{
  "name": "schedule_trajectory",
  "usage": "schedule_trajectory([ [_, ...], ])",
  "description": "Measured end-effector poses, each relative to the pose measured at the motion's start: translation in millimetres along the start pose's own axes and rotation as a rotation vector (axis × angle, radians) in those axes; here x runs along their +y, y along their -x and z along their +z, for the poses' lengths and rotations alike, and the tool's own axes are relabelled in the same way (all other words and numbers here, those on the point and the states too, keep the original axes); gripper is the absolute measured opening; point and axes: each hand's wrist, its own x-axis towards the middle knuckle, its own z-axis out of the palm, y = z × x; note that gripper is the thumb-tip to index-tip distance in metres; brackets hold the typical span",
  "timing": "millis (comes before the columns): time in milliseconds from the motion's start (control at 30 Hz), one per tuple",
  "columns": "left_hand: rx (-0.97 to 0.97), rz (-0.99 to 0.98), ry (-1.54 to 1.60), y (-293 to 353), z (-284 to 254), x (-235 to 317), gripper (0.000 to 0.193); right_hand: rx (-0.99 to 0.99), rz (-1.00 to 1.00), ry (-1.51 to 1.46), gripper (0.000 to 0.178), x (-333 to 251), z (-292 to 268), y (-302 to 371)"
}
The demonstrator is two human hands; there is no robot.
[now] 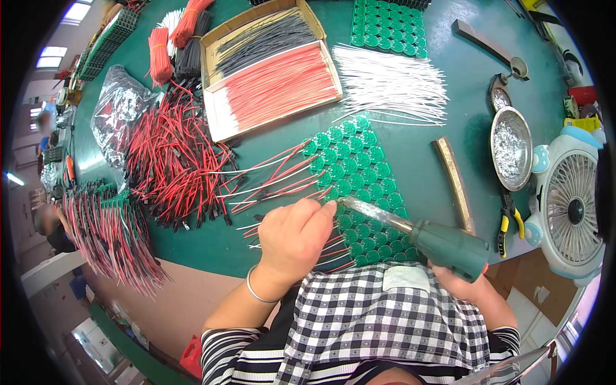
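My right hand is wrapped round the handle of a green soldering gun, partly hidden behind its body. The metal tip points left, down at a panel of round green circuit boards. Close to that tip, my left hand is closed in a pinch over the panel's left edge; whatever lies between its fingertips is too small to make out. Red, white and black wires stick out leftward from the boards along that edge, some of them passing under my left hand.
Left of the panel lie a heap of red and black wires and a hanging bunch of wired boards. Beyond are a cardboard box of wires and loose white wires. Rightward: a metal bar, solder dish, pliers, fan.
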Motion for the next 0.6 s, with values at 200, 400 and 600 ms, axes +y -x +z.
schedule_trajectory([
  [200, -0.006, -0.010, -0.015, -0.9, -0.1, 2.4, 0.017, 0.047, -0.179, 0.167, 0.022, 5.0, 1.5, 1.8],
  [400, 0.004, -0.016, -0.027, -2.5, 2.6, 3.6, 0.017, 0.070, 0.063, -0.238, 0.021, 2.6, 1.7, 6.8],
  [600, 0.035, -0.039, -0.002, -2.9, 5.0, 4.6, 0.016, 0.070, 0.050, -0.119, 0.026, 5.3, 4.1, 7.4],
])
